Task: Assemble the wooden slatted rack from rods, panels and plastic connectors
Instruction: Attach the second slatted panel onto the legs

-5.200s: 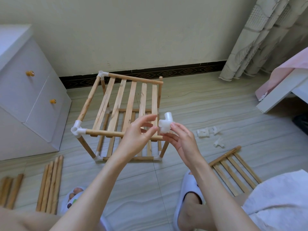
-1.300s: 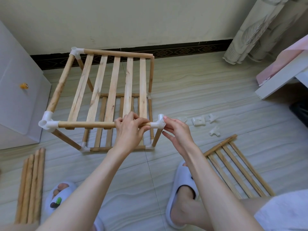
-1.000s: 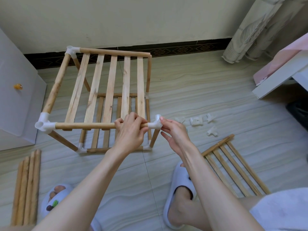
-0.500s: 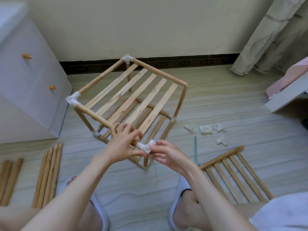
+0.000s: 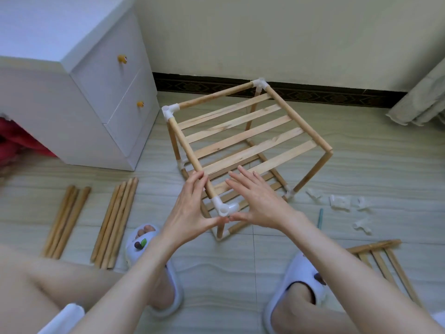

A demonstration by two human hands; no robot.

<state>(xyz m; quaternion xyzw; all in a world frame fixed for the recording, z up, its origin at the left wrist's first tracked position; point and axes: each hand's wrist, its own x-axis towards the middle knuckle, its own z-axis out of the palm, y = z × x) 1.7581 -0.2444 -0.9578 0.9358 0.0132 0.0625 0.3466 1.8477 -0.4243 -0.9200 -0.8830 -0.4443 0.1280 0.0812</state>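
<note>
Head view: the rack (image 5: 243,138) stands on the floor at twelve o'clock of both hands. The near connector (image 5: 225,208) is pressed by released, straight fingers of the left hand (image 5: 190,213) and right hand (image 5: 260,201). Light, rigid, loosely jointed; best held by rods near corners.

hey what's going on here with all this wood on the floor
A person is building a wooden slatted rack on the floor. Both hands, left hand and right hand, with fingers mostly straight, frame a white plastic connector on its near top corner. The right top corner has none. Spare rods and connectors lie nearby.
</note>
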